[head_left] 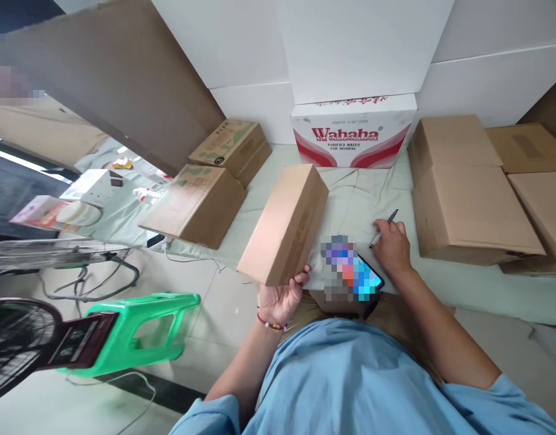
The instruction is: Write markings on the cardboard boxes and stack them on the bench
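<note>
A plain brown cardboard box (280,223) is held up, tilted, over the table's front edge. My left hand (280,296) grips its near end from below, the fingers curled round the lower right corner. A red bracelet circles that wrist. On the table, my right hand (393,244) is closed around a dark, slim pen (385,227), whose one end points up and away from me. Between the hands lies a phone (371,275) with its screen lit, partly blurred out.
Printed cartons (200,196) stand at the left on the cloth-covered table (345,193). A white and red Wahaha carton (353,136) is at the back. Several brown boxes (472,205) are stacked at right. A green stool (142,329) and a fan (19,344) stand lower left.
</note>
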Demonstrator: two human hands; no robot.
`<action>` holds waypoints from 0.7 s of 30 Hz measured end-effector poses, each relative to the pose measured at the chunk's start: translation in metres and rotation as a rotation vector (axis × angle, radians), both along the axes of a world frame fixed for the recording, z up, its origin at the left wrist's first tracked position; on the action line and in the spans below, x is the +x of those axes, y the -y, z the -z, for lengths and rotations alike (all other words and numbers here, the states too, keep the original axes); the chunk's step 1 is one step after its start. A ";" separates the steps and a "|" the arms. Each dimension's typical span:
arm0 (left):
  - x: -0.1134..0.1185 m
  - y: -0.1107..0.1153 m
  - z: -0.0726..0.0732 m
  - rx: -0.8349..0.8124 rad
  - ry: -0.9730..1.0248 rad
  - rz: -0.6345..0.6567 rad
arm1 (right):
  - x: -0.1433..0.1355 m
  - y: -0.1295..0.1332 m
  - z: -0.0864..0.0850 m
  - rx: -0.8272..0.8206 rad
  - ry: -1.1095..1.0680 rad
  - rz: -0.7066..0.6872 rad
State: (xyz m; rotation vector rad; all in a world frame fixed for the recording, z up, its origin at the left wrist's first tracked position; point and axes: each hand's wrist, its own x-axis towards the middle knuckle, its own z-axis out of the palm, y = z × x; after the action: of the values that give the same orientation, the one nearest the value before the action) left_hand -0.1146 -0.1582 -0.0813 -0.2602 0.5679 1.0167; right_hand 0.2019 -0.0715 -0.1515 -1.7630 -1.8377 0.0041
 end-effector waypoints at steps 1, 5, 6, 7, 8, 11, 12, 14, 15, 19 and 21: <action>0.000 -0.002 -0.004 -0.003 -0.008 0.006 | 0.001 0.000 0.000 0.000 0.002 -0.002; 0.003 -0.010 -0.024 -0.031 -0.121 -0.017 | 0.003 0.000 0.001 -0.002 -0.004 -0.003; 0.004 -0.012 -0.031 -0.024 -0.158 -0.049 | 0.003 0.000 0.001 -0.002 -0.005 -0.003; 0.006 -0.014 -0.037 -0.009 -0.190 -0.089 | 0.004 0.000 0.001 -0.001 -0.007 -0.004; 0.009 -0.016 -0.043 0.010 -0.213 -0.127 | 0.004 0.000 0.001 0.000 -0.008 -0.005; 0.014 -0.019 -0.058 0.044 -0.221 -0.175 | 0.004 0.000 0.000 0.006 -0.009 -0.009; 0.014 -0.019 -0.061 0.047 -0.211 -0.169 | 0.004 0.000 0.000 0.008 -0.009 -0.010; 0.012 -0.018 -0.060 0.052 -0.194 -0.136 | 0.004 -0.001 0.000 0.011 -0.006 -0.013; 0.010 -0.017 -0.056 0.055 -0.187 -0.113 | 0.004 -0.001 0.000 0.011 -0.006 -0.016; -0.003 -0.011 -0.020 0.132 -0.206 -0.020 | 0.005 -0.001 0.002 0.015 -0.023 -0.028; -0.011 -0.009 0.004 0.205 -0.270 0.016 | 0.006 -0.001 0.003 0.023 -0.033 -0.036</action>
State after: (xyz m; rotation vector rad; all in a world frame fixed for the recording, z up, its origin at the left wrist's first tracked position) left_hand -0.1253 -0.1493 -0.0851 0.0650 0.7020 1.0935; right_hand 0.2083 -0.0701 -0.1544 -1.7037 -1.8391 0.0254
